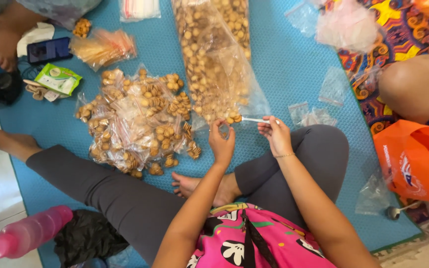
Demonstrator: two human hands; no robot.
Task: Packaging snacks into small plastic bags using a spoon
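Observation:
I sit cross-legged on a blue mat (294, 64). My left hand (221, 141) pinches the near edge of a small clear bag (247, 97) at the open mouth of a long clear bag of round biscuits (209, 54). My right hand (276, 135) pinches the same small bag's zip strip at its right end. Left of my hands lies a pile of small sealed bags of biscuits (137, 121).
Several empty small clear bags (314, 116) lie on the mat at right. An orange bag (415, 161) and a metal spoon (395, 211) sit by another person's knee (413, 87). A phone (48, 49), a green packet (58, 78) and a pink bottle (28, 233) are at left.

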